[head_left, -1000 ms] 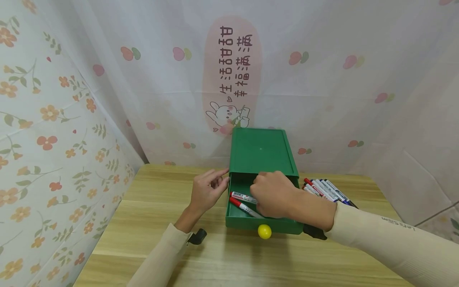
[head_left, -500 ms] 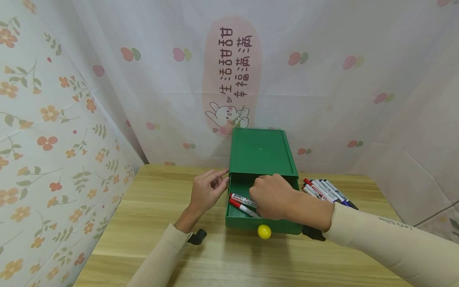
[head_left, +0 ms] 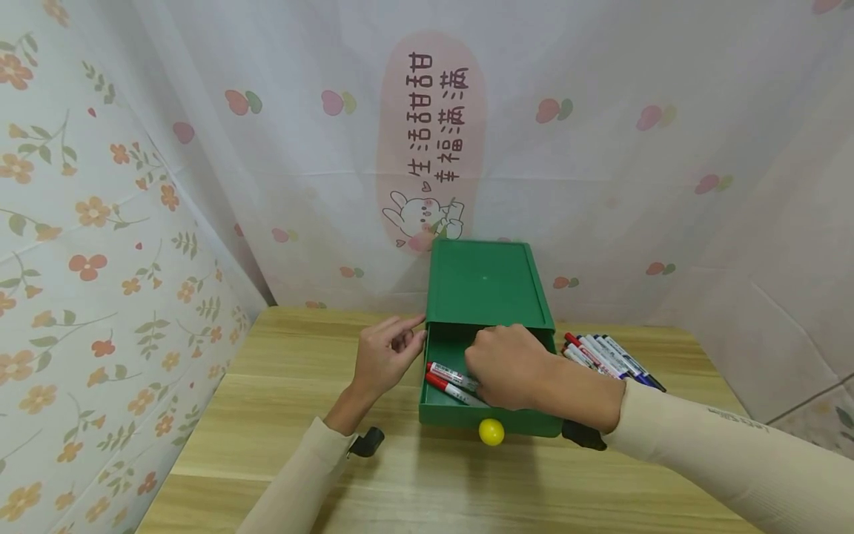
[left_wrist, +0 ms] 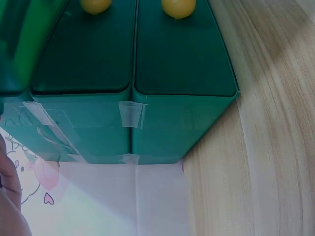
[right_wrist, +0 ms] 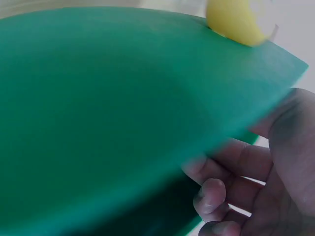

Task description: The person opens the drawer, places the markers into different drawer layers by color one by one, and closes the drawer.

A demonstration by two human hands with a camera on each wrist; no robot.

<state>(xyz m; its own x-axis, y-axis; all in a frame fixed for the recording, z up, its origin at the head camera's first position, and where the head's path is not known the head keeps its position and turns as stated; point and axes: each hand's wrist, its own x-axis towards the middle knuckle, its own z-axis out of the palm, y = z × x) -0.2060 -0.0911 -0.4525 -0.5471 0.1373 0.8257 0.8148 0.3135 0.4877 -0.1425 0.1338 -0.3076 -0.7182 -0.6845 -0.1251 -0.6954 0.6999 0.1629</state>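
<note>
A green drawer cabinet (head_left: pixel 487 285) stands against the back cloth, its top drawer (head_left: pixel 450 416) pulled out by a yellow knob end (head_left: pixel 491 432). Inside lie two red-capped markers, one upper (head_left: pixel 443 370) and one lower (head_left: pixel 439 383); their far ends disappear under my right hand (head_left: pixel 510 368). That hand reaches down into the drawer with bent fingers (right_wrist: pixel 211 196); thumb and index tips are hidden behind the drawer wall, so I cannot tell whether they pinch anything. My left hand (head_left: pixel 389 352) touches the cabinet's left front edge with thumb and index fingertips.
Several markers with red, blue and black ends (head_left: pixel 614 356) lie side by side on the wooden table (head_left: pixel 300 415), right of the cabinet. Lower drawers (left_wrist: pixel 182 59) with yellow knobs are closed, their units taped together. Patterned cloth (head_left: pixel 320 178) hangs behind and at the sides.
The two markers in the drawer have shifted slightly, their red ends edging left and forward. My right hand has moved only a little; the left hand stays put.
</note>
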